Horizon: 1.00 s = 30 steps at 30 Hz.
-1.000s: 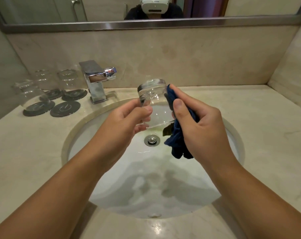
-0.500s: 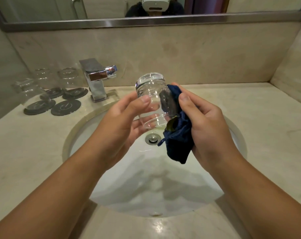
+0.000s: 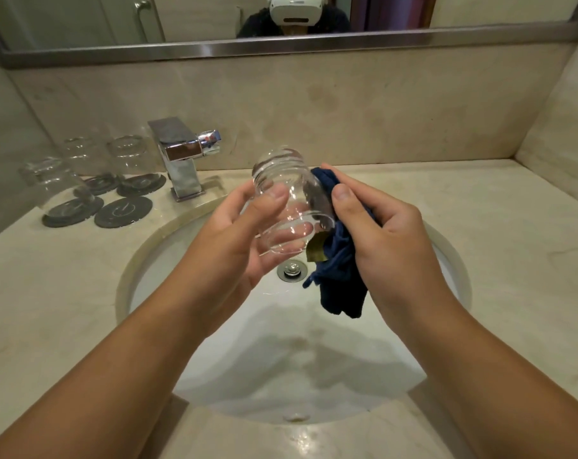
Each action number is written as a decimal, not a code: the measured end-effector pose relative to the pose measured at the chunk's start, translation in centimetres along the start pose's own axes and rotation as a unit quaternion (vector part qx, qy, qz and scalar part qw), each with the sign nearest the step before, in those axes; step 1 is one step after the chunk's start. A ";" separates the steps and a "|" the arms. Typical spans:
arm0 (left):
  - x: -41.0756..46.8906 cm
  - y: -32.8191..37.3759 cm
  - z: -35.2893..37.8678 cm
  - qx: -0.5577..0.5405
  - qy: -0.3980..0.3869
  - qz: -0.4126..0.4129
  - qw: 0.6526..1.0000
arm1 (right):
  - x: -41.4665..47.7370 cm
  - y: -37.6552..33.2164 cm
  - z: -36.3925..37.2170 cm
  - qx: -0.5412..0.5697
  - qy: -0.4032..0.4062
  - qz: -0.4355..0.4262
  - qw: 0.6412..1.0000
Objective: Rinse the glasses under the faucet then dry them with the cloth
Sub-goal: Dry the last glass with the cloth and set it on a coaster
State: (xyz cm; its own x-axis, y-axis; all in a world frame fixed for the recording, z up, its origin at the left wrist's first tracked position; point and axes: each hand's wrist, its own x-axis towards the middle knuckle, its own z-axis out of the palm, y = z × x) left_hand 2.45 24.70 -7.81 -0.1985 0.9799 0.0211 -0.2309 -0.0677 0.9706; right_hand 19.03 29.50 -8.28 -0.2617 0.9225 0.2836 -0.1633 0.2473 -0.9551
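A clear glass [image 3: 289, 197] is held over the white sink [image 3: 215, 359], tilted with its base pointing away from me and its mouth toward me. My left hand [image 3: 244, 240] grips it from the left, thumb on top. My right hand [image 3: 380, 233] holds a dark blue cloth [image 3: 340, 276] pressed against the glass's right side; the cloth's loose end hangs over the basin. The chrome faucet [image 3: 181, 157] stands at the back left with no water running.
Three glasses [image 3: 54, 183] stand upside down on dark round coasters at the back left; a fourth coaster [image 3: 123, 211] is bare. The drain [image 3: 292, 270] lies under the held glass. A marble counter [image 3: 479, 260] surrounds the sink, with a mirror [image 3: 281, 14] above.
The glass has tipped further, its base swinging away and its mouth toward me. My right hand with the cloth has slid along the glass's right side.
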 end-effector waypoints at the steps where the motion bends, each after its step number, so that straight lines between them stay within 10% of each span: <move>1: 0.1 0.1 0.1 -0.012 0.013 -0.003 1.000 | 0.2 0.1 -0.1 0.012 0.017 0.008 1.000; 10: 0.1 0.3 -0.1 -0.067 0.111 -0.026 0.991 | -0.3 -1.0 -0.5 0.035 -0.004 0.038 0.999; 30: -0.4 -0.3 0.1 0.117 -0.020 0.083 0.989 | -1.6 -1.1 0.7 -0.198 -0.180 0.018 0.963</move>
State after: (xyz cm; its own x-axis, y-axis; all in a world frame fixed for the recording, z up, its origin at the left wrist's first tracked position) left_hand 2.69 24.31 -8.10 -0.1764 0.9659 0.1897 0.0304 -0.1873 0.9818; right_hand 18.94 27.49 -7.61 -0.5846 0.7879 0.1934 0.2084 0.3762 -0.9028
